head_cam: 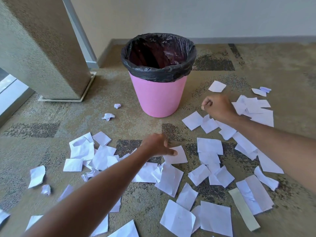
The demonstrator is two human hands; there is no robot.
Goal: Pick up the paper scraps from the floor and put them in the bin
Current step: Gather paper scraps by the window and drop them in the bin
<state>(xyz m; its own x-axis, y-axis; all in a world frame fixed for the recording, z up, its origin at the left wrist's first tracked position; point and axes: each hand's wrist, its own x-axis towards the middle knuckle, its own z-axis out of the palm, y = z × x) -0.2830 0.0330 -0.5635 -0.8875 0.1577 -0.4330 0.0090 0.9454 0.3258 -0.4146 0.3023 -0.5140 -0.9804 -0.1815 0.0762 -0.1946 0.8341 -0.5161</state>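
Note:
A pink bin point(158, 98) with a black liner stands on the carpet, its mouth open and dark inside. Several white paper scraps point(210, 146) lie flat or crumpled across the floor in front of it. My left hand point(158, 144) reaches down to a square white scrap point(177, 157) just in front of the bin; its thumb lies on top of the sheet and pinches its edge, while the fingers are hidden. To the right of the bin's base my right hand point(218, 108) hovers above the scraps with its fingers curled into a fist, and nothing shows inside it.
A textured square pillar point(44, 48) stands at the left, with a glass pane beside it. A cream wall with a grey skirting runs behind the bin. Crumpled paper balls point(108, 116) lie left of the bin. A beige strip point(243, 209) lies at the lower right.

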